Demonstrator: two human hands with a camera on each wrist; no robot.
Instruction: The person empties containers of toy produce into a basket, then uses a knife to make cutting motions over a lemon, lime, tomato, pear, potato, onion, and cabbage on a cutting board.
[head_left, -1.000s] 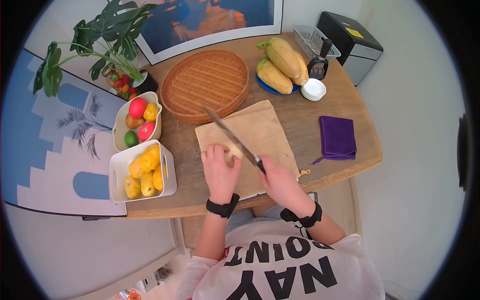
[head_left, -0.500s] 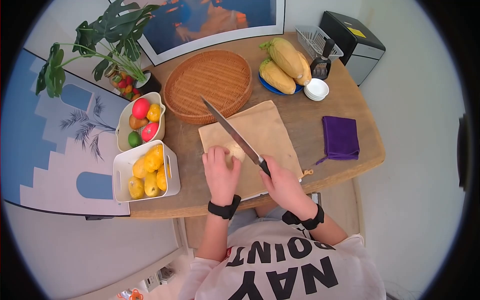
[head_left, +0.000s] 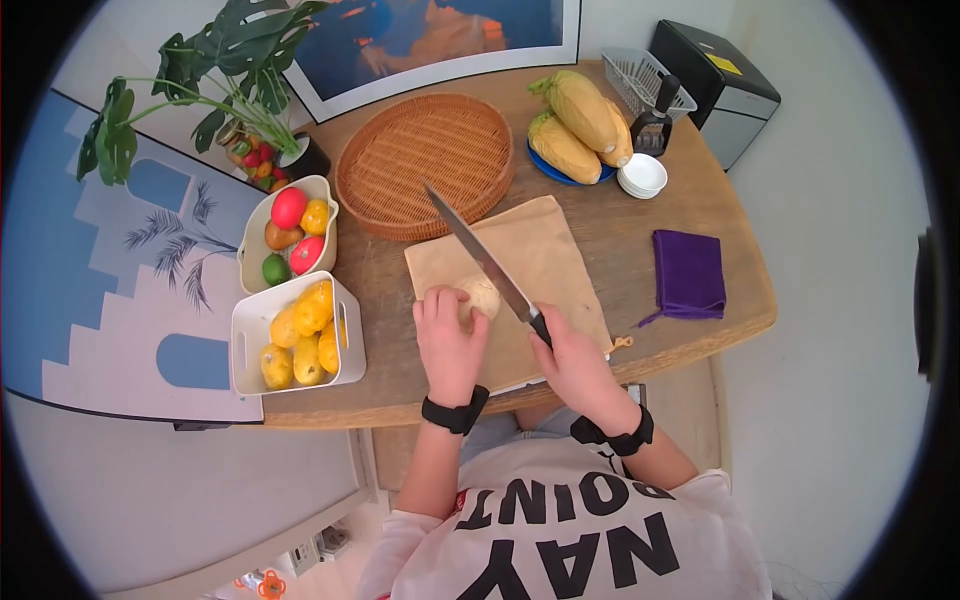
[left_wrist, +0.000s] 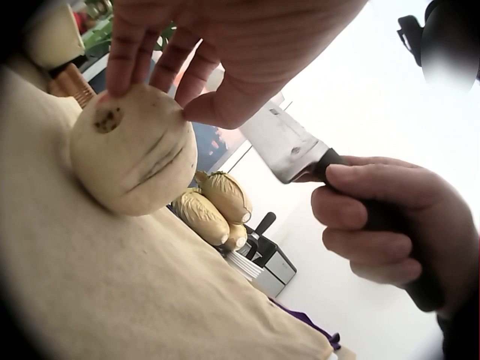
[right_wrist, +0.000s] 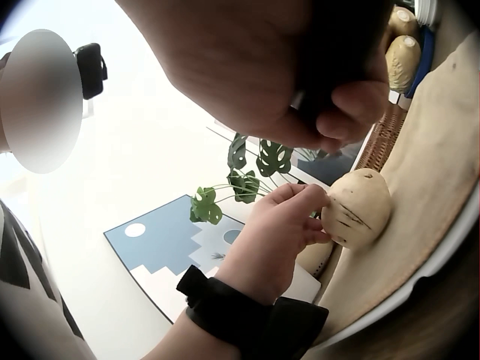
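Observation:
My left hand (head_left: 450,345) grips a pale cream, round vegetable or fruit (head_left: 482,295), which sits on a tan cloth (head_left: 550,270). In the left wrist view the same pale round thing (left_wrist: 105,172) has a dark speckled scar near its top and long slits in its skin; fingertips and thumb hold its upper side. A kitchen knife (head_left: 485,257) with a black handle is in my right hand (head_left: 578,365), fingers wrapped round the handle. Its blade slants to the far left, above the cloth and apart from the round thing in the left wrist view.
Two white bins (head_left: 352,375) at the left hold yellow fruit and mixed fruit. A wicker tray (head_left: 425,165) lies behind the cloth. Yellow vegetables (head_left: 575,115), white bowls (head_left: 642,177), a grey basket (head_left: 640,80) and a folded purple cloth (head_left: 690,275) stand to the right.
The knife has lifted and its blade has moved away from the round thing, more of which now shows. My left hand keeps its hold. The head view has shifted slightly.

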